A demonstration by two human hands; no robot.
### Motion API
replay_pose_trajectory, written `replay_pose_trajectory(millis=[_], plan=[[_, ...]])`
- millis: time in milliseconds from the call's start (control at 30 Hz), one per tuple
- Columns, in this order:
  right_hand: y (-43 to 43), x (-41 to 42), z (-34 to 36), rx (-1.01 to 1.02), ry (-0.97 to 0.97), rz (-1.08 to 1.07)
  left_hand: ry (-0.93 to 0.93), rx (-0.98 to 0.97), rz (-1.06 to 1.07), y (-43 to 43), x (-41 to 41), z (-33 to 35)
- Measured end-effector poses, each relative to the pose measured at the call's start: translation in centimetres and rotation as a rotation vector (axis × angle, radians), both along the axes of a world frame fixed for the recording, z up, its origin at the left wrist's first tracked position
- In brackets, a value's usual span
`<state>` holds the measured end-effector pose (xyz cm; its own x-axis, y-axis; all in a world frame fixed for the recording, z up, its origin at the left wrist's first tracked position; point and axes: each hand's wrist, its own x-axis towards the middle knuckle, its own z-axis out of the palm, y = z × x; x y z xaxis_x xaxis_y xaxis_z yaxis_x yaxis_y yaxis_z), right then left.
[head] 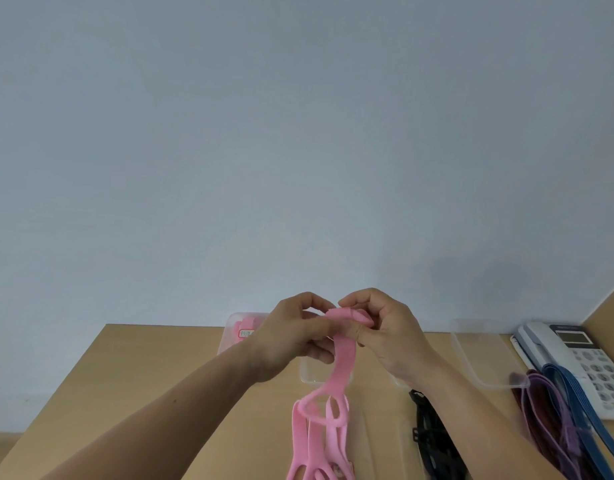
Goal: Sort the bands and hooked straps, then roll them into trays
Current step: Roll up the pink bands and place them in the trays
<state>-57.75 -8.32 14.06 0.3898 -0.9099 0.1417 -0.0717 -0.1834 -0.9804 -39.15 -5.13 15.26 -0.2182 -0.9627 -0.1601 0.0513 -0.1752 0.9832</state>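
Your left hand [291,336] and right hand [381,332], close together, pinch the pink band [343,355] end, starting its roll above the tabletop [167,375].

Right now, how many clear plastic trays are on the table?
3 trays: the back-left tray holds a pink roll; the middle tray lies partly behind the left hand and right hand; the right tray is beside the telephone. The hands may hide another.
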Motion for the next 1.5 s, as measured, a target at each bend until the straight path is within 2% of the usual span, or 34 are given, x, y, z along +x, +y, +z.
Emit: replay_pose_trajectory(millis=[267,467,533,667,767,933,1200,1300,1500], plan=[[0.4,0.0,-0.4,-0.001,-0.014,0.026,0.019,-0.005,0.061,0.0,-0.2,-0.1],[-0.1,-0.6,-0.1,0.254,-0.172,0.054,-0.021,-0.157,0.106,0.0,-0.3,-0.4],[-0.3,-0.7,0.1,0.299,-0.164,0.078,-0.041,-0.213,0.1,0.1,-0.3,-0.7],[-0.3,-0.6,0.2,0.239,-0.044,0.073,-0.029,-0.224,0.053,0.4,-0.5,-0.8],[-0.3,-0.6,0.3,0.154,-0.054,0.034,-0.068,-0.133,0.075,0.1,-0.4,-0.5],[-0.3,-0.4,0.5,0.131,-0.068,0.015,-0.11,0.003,-0.002,0.0,0.1,0.3],[-0.1,-0.6,0.4,0.086,-0.037,0.044,0.023,0.097,-0.071,-0.1,0.3,1.1],[-0.1,-0.6,0.1,0.063,0.002,0.059,0.038,0.078,-0.01,-0.2,0.3,0.8],[-0.4,-0.4,-0.2,0.151,-0.069,0.048,0.07,-0.02,0.089,-0.2,0.3,0.3]])
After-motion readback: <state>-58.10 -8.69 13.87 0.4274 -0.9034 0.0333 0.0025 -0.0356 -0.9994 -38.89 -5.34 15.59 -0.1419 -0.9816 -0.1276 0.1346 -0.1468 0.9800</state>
